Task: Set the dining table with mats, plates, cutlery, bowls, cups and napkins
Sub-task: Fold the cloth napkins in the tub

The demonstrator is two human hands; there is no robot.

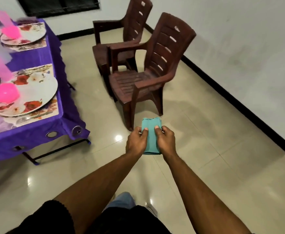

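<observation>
Above the floor, well apart from the table (37,127), we grip the folded napkins (151,132) with left hand (135,142) and right hand (166,141), thumbs on top; next we likely carry them to the plates (37,92).

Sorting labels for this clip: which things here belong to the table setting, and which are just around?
Job: teal napkins held by left hand and right hand; floral plates; pink bowls; mats; table.
Around: two brown chairs.
</observation>
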